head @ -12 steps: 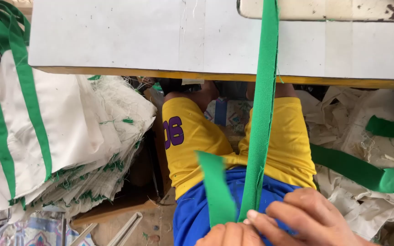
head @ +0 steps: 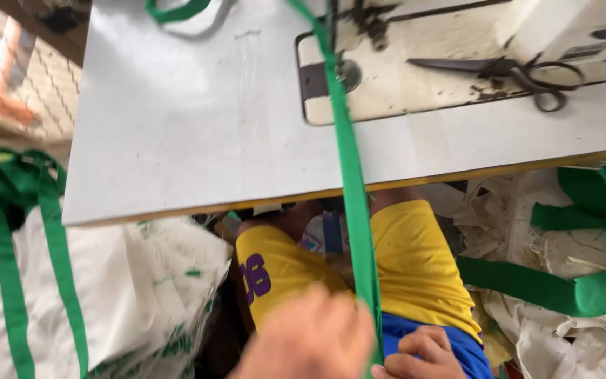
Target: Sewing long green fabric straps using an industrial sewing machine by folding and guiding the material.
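A long green fabric strip (head: 351, 175) runs taut from the sewing machine's needle area (head: 338, 67) across the white table (head: 198, 126) down to my lap. My left hand (head: 310, 340), blurred, is at the strip's lower end at the bottom of the view. My right hand (head: 415, 354) pinches the strip from the right, just beside the left hand. Below them are my yellow shorts (head: 415, 267) and blue shirt hem.
Black scissors (head: 520, 70) lie on the machine bed at the upper right. A stack of white bags with green straps (head: 50, 281) stands at the left. More green strips and white cloth (head: 576, 281) pile at the right.
The view has tilted up, showing the machine bed and scissors. The loose folded end of the strip is no longer seen; my left hand has risen and blurs over it.
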